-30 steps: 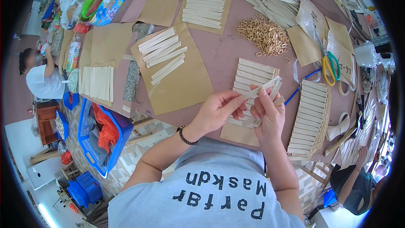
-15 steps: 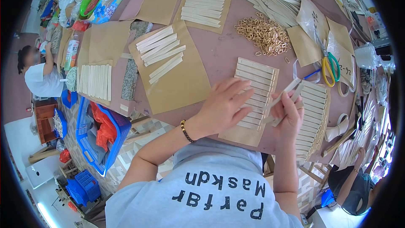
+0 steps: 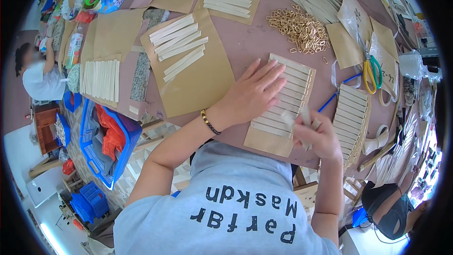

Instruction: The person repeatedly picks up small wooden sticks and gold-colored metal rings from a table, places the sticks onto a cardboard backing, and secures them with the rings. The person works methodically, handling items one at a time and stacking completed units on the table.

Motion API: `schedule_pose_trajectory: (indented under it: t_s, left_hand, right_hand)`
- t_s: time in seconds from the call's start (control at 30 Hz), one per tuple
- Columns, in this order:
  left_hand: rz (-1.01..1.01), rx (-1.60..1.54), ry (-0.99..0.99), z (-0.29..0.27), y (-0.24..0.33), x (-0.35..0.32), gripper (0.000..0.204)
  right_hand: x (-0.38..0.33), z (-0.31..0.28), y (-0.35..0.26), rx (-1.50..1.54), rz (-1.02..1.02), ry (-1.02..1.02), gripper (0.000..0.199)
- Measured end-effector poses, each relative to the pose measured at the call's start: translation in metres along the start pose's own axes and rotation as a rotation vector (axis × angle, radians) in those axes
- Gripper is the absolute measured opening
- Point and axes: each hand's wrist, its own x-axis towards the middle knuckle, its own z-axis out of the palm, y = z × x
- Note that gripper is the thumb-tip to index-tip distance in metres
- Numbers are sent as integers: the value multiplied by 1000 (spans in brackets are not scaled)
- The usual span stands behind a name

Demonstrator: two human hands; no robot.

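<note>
My left hand (image 3: 258, 90) lies with fingers stretched over the left edge of a brown card (image 3: 268, 144) lined with pale strips (image 3: 290, 85). Small gold-coloured oval rings sit at the strips' right ends. Beside this card's lower right edge, my right hand (image 3: 319, 134) is closed on pale strips (image 3: 306, 117), slightly blurred. How many strips it holds cannot be told. Further right is a second card of ringed strips (image 3: 350, 125). Between the two cards lies a thin blue pen-like stick (image 3: 329, 102).
Loose gold-coloured rings (image 3: 299, 29) form a heap beyond the card. Scissors (image 3: 372, 73) with yellow and green handles lie at the right. Another brown card (image 3: 203, 89) bears loose strips at left. A blue basket (image 3: 120, 160) stands below the table's left edge. Two other people are at the sides.
My right hand has tilted, bringing its strips lower and towards the card's edge. My left hand has flattened onto the card's left side. More of the blue stick shows. The whole view has shifted slightly.
</note>
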Motion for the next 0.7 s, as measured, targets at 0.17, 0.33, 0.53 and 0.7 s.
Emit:
schedule_pose_trajectory:
  t_s: [0.17,0.33,0.53,0.7]
  left_hand:
    - [-62,-52,184,-19,5,-31,32]
    - [44,-132,211,-26,29,-96,29]
    - [74,-146,88,-15,44,-129,32]
    - [54,-130,68,-12,47,-125,33]
  right_hand:
    - [4,26,11,-353,252,-86,23]
    - [12,39,15,-534,191,-126,26]
    - [14,44,14,-529,233,-60,25]
    - [17,45,12,-533,273,-54,25]
